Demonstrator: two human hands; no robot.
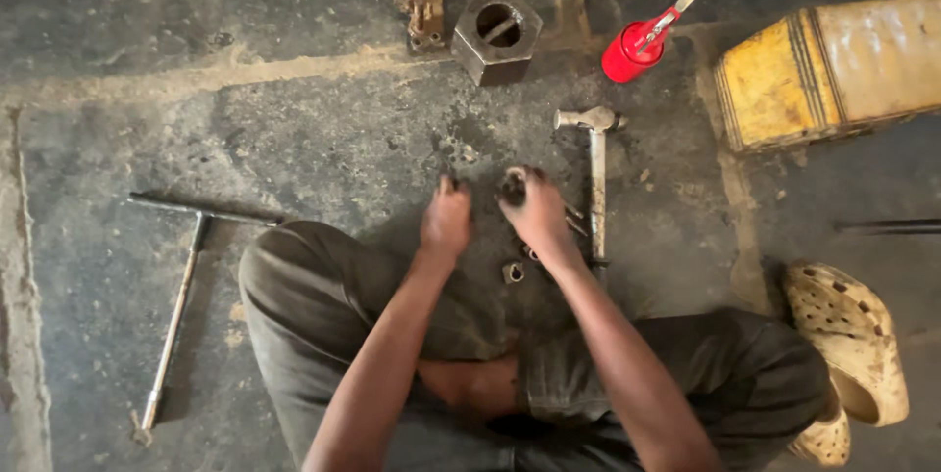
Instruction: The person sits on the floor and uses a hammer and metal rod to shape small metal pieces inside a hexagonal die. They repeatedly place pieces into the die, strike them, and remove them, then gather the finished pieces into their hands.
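Both hands work close together on the stained concrete floor (pixel 323 129) in front of the crossed legs: the right hand (pixel 537 209) is closed around a small dark metal part (pixel 514 185), while the left hand (pixel 446 217) rests fingers-down on the floor just beside it; whether it grips anything I cannot tell. Going down in size: a yellow jerrycan (pixel 828 70) lies far right, a T-handle wrench (pixel 176 305) far left, a hammer (pixel 596 178) just beside the right hand, a big hex block (pixel 497 36) ahead, a red oil can (pixel 635 46), then a small nut (pixel 514 272) near the wrists. Judged from this, a steady pinch with the left hand bracing would serve best, keeping loose bits within reach.
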